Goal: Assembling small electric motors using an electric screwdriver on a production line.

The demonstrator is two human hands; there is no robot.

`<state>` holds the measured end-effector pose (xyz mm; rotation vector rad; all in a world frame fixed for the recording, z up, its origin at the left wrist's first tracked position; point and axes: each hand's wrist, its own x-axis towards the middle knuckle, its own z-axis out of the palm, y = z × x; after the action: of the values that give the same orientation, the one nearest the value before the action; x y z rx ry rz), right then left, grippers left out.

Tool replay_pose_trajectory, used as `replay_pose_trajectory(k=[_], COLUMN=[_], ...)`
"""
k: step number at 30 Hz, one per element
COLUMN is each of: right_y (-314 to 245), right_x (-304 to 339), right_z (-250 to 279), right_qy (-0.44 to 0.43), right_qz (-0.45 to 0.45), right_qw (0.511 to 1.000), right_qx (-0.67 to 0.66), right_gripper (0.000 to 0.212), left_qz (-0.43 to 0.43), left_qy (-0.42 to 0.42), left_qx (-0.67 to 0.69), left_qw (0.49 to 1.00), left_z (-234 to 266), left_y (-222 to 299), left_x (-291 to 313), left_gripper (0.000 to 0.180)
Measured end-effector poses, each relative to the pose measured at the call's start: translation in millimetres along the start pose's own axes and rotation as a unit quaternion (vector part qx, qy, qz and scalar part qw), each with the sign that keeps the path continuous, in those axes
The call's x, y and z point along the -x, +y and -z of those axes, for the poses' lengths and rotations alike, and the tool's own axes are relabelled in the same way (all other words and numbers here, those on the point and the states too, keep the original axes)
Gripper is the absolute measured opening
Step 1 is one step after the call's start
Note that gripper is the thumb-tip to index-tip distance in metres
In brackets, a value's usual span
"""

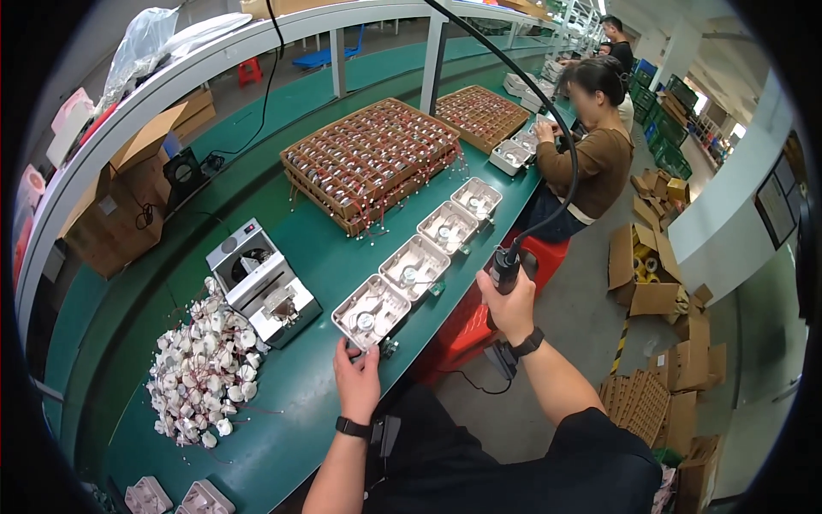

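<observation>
The left grip (356, 381) is half curled, thumb and fingers apart at the near edge of the nearest housing (371, 310), likely to steady it; whether it pinches the wall or only rests there, I cannot tell. That housing sits open side up on the bench (295, 377), close to its edge, so its inside faces the person. The right grip (510, 301) is closed around a black tool (505, 267), upright and well apart from the housing, beyond the bench edge. The tool's cable (565, 171) arches down from above, presumably to keep the cord off the work. Three more housings (414, 267) run on in line, open sides up, probably so each is reached in turn. Across the bench stand a grey machine (264, 283) and, just beside it, a heap of white parts (205, 368) with tangled wires, both near the left grip's side. Farther off, stacked trays (368, 154) hold wired parts in separate cells, which would keep the leads from knotting, though some spill over the rim.
</observation>
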<state>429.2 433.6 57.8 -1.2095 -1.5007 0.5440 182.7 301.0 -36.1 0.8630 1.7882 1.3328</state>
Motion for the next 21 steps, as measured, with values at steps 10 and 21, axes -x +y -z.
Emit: replay_pose_trajectory(k=[10,21], right_y=[-17.2,-67.3], right_x=[11.4,37.6], right_z=[12.2,-33.1], right_qy=[-0.028,-0.173], right_qz=[-0.062,-0.027], right_qw=[0.996,0.947], right_qx=[-0.048,-0.268], right_gripper=[0.024,0.018], left_qz=[-0.05,-0.146], left_qy=[-0.012,-0.018], left_qx=[-0.032,-0.08], left_qw=[0.998,0.986], left_z=[-85.4,-19.3], left_y=[9.5,28.9], left_x=[-49.6,-15.2], left_gripper=[0.07,0.057])
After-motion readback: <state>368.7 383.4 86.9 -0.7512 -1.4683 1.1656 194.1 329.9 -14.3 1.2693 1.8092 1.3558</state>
